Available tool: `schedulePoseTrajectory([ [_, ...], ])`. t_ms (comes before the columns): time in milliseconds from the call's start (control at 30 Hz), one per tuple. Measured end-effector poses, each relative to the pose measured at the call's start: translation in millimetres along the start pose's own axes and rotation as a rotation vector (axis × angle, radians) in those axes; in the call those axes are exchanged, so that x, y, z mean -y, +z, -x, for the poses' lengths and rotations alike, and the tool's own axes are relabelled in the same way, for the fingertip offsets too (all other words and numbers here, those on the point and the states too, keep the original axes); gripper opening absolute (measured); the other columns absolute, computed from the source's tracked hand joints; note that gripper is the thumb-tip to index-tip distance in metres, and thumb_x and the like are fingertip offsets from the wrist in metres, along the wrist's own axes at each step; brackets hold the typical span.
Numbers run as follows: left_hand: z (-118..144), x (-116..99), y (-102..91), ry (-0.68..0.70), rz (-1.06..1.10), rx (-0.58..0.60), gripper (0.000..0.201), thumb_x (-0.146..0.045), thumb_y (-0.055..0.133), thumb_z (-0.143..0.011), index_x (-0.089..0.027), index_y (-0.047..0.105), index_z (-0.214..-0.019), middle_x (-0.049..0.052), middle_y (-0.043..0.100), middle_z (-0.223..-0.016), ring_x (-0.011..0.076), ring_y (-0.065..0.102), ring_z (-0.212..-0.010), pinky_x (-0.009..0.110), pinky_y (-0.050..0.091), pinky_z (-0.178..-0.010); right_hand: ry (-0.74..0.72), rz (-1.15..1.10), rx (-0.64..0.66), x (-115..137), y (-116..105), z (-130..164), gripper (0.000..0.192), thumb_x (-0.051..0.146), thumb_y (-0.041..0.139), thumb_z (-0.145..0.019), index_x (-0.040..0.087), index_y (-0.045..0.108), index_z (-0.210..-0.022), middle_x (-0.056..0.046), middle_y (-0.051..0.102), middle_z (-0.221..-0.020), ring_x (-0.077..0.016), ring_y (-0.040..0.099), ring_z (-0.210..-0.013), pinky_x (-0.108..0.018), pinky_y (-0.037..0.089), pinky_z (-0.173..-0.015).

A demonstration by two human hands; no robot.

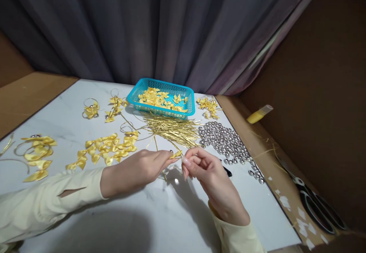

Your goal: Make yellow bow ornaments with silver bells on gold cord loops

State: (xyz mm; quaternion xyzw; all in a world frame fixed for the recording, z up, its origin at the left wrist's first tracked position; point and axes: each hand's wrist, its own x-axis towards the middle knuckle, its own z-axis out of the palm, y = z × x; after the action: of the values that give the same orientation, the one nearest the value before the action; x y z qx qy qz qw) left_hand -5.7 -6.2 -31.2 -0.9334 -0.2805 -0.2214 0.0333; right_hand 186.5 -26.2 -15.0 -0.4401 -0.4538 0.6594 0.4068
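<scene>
Pinching left hand [137, 171], small yellow bow [175, 154] lengthwise toward right hand [208, 173]

small yellow bow [175, 154] (satin), pinched above tabletop

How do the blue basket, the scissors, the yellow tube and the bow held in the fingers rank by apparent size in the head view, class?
1. blue basket
2. scissors, though nearer the camera, so unsure against the basket
3. yellow tube
4. bow, pinched by the left hand beside the right hand

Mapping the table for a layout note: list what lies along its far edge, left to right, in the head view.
Bow on a ring → blue basket → small bow cluster → yellow tube.
</scene>
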Motion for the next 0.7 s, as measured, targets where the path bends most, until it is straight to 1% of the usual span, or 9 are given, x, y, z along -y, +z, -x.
schedulePoseTrajectory([
  [133,2.1,0.8,-1.4,0.073,-0.048,0.050,0.041,-0.017,0.020,-0.100,-0.014,0.052,-0.074,0.000,0.054,-0.059,0.0124,0.051,-0.046,0.025,0.035,-0.043,0.027,-0.043,0.087,-0.1,-0.7,0.6,0.016,0.028,0.068,-0.078,0.015,0.059,-0.073,0.003,0.058,-0.055,-0.0069,0.048,-0.051,-0.022,0.031,-0.054],
  [233,3.7,1.6,-1.0,0.090,-0.042,0.069,0.037,-0.015,0.022,-0.099,-0.014,0.053,-0.078,0.001,0.055,-0.062,0.0137,0.052,-0.047,0.027,0.034,-0.043,0.023,-0.031,0.124,-0.4,0.2,0.6,0.015,0.028,0.068,-0.077,0.015,0.062,-0.073,0.003,0.059,-0.054,-0.0069,0.048,-0.050,-0.022,0.032,-0.054],
  [333,3.6,1.7,-1.2,0.089,-0.012,0.096,0.039,-0.011,0.021,-0.097,-0.015,0.052,-0.076,0.001,0.055,-0.061,0.0138,0.051,-0.046,0.027,0.033,-0.043,0.033,-0.024,0.140,-0.2,1.5,0.0,0.015,0.028,0.069,-0.076,0.015,0.065,-0.074,0.003,0.058,-0.054,-0.0073,0.049,-0.051,-0.021,0.032,-0.052],
  [400,3.0,1.8,-1.3,0.095,0.001,0.118,0.038,-0.010,0.021,-0.097,-0.015,0.052,-0.076,0.001,0.056,-0.062,0.0138,0.051,-0.046,0.027,0.033,-0.043,0.055,-0.054,0.135,0.1,2.4,-0.7,0.015,0.029,0.069,-0.076,0.014,0.066,-0.075,0.003,0.057,-0.053,-0.0061,0.046,-0.048,-0.020,0.028,-0.047],
  [533,2.2,2.8,0.0,0.094,0.019,0.157,0.033,-0.012,0.024,-0.097,-0.012,0.054,-0.084,0.003,0.060,-0.067,0.0153,0.056,-0.051,0.027,0.036,-0.045,0.104,-0.138,0.089,0.3,4.4,-2.1,0.016,0.029,0.069,-0.076,0.013,0.066,-0.077,0.003,0.056,-0.053,-0.0019,0.030,-0.038,-0.019,0.015,-0.039],
  [600,2.0,3.5,1.3,0.075,0.035,0.151,0.034,-0.015,0.023,-0.098,-0.012,0.054,-0.085,0.003,0.060,-0.067,0.0153,0.056,-0.051,0.027,0.037,-0.046,0.105,-0.138,0.067,0.1,5.4,-2.5,0.019,0.031,0.069,-0.075,0.013,0.066,-0.078,0.003,0.056,-0.054,-0.0012,0.026,-0.037,-0.019,0.013,-0.038],
  [700,2.0,4.6,3.4,0.045,0.079,0.124,0.037,-0.019,0.022,-0.100,-0.013,0.054,-0.082,0.002,0.060,-0.066,0.0134,0.055,-0.051,0.026,0.038,-0.048,0.082,-0.120,0.048,-0.5,6.2,-2.6,0.020,0.033,0.070,-0.075,0.013,0.067,-0.078,0.002,0.057,-0.054,-0.0013,0.026,-0.037,-0.019,0.013,-0.037],
])
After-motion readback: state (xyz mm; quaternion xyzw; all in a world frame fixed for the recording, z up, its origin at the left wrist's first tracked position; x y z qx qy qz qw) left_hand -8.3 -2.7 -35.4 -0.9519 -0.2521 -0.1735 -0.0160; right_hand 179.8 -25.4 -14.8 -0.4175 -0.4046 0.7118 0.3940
